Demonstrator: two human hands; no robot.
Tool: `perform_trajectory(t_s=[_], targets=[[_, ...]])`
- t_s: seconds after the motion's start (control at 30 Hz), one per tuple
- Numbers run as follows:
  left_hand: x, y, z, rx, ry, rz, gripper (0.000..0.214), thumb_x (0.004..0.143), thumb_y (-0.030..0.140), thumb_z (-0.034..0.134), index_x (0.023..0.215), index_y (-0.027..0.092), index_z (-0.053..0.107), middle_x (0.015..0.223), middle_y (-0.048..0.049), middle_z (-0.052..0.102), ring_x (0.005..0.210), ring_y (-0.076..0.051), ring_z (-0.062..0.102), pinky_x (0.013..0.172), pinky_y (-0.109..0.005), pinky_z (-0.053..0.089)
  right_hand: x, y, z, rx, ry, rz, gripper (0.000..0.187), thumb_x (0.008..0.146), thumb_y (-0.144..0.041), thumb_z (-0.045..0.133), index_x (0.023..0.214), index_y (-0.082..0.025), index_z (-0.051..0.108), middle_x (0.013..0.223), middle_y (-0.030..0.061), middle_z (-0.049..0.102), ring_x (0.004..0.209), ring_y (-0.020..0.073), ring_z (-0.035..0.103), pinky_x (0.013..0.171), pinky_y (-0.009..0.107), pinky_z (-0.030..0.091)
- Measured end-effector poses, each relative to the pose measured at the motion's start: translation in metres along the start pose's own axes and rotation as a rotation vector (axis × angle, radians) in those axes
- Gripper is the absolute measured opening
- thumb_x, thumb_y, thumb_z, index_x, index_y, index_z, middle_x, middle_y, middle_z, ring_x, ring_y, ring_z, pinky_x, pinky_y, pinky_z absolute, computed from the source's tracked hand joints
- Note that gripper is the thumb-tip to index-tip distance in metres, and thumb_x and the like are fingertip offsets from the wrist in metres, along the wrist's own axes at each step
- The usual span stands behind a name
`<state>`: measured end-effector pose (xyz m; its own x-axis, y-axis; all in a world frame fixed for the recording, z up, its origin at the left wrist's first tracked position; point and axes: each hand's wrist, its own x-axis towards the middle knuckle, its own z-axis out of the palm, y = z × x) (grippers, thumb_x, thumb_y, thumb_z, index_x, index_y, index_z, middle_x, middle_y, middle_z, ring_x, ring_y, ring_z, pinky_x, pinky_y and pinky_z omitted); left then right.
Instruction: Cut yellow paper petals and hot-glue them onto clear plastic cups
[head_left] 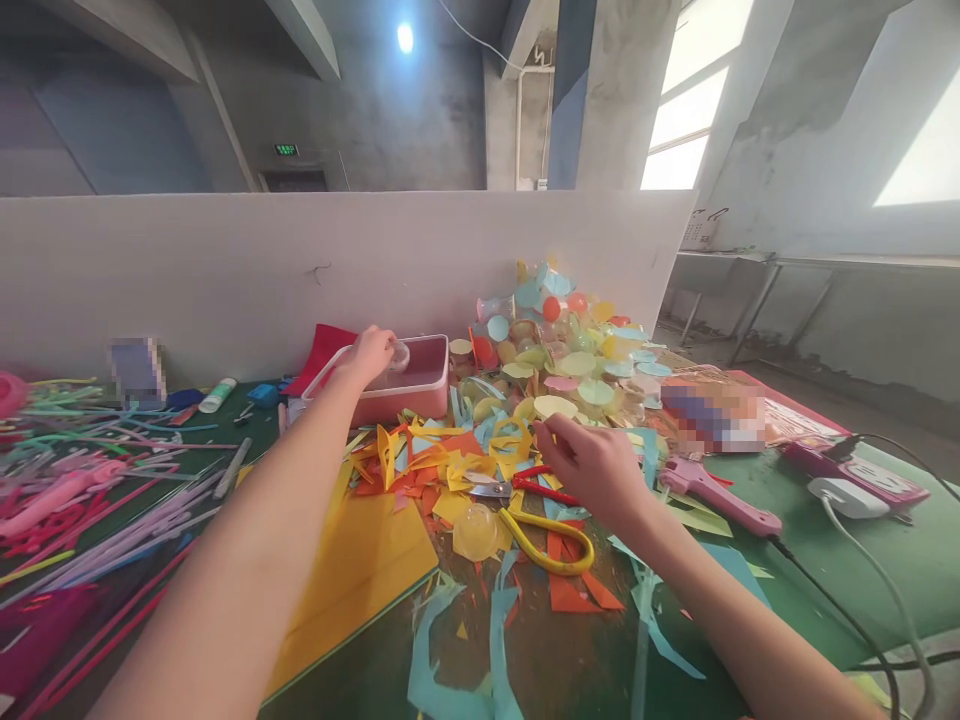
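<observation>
My left hand (367, 357) reaches over the pink plastic bin (405, 405), its fingers closed on a clear round plastic cup (400, 357). My right hand (596, 462) is curled, palm down, above the scraps; whatever its fingers may hold is hidden. Just under it lie scissors with silver blades (491, 490), a red handle (541, 485) and a yellow handle (551, 545); I cannot tell if these are one pair or two. A clear round plastic piece (475, 532) rests on yellow paper near the blades.
Cut paper scraps (442, 460) cover the middle. Yellow sheets (352, 580) lie at left, beside many plastic sticks (142, 530). Behind stands a pile of clear pieces and paper discs (562, 350). A pink glue gun (724, 500) and a corded power strip (855, 475) lie right.
</observation>
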<state>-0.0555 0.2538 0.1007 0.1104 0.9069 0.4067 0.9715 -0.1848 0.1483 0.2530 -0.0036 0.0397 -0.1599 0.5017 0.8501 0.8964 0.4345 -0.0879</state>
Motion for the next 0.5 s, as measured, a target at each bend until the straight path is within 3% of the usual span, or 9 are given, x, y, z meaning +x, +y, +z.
perform_trajectory(t_s=[0.2,0.37,0.5], targets=[[-0.007,0.011,-0.020,-0.100,0.054,-0.070,0.031,0.087,0.017,0.047,0.114,0.018,0.062,0.104,-0.0115,0.069,0.098,-0.024,0.062,0.088,-0.035,0.048,0.000,0.000,0.001,0.035,-0.030,0.067,0.038,0.096,-0.030,0.042,0.060,-0.021,0.045,0.044,-0.0071,0.035,0.041,0.0089,0.021,0.043,0.021,0.019],[-0.014,0.027,-0.035,-0.210,0.058,-0.091,0.033,0.084,0.013,0.046,0.112,0.014,0.064,0.110,-0.0119,0.069,0.095,-0.022,0.063,0.087,-0.032,0.048,0.000,0.000,0.001,0.066,-0.066,0.104,0.037,0.095,-0.032,0.040,0.060,-0.022,0.044,0.045,-0.0067,0.035,0.041,0.0093,0.021,0.044,0.022,0.019],[-0.040,0.052,-0.049,-0.317,0.011,-0.036,0.039,0.087,0.017,0.046,0.122,0.015,0.062,0.105,-0.0081,0.071,0.075,-0.016,0.063,0.073,-0.028,0.050,0.000,0.000,-0.002,0.133,-0.118,0.182,0.036,0.095,-0.034,0.041,0.061,-0.022,0.042,0.047,-0.0065,0.033,0.043,0.0099,0.022,0.045,0.023,0.020]])
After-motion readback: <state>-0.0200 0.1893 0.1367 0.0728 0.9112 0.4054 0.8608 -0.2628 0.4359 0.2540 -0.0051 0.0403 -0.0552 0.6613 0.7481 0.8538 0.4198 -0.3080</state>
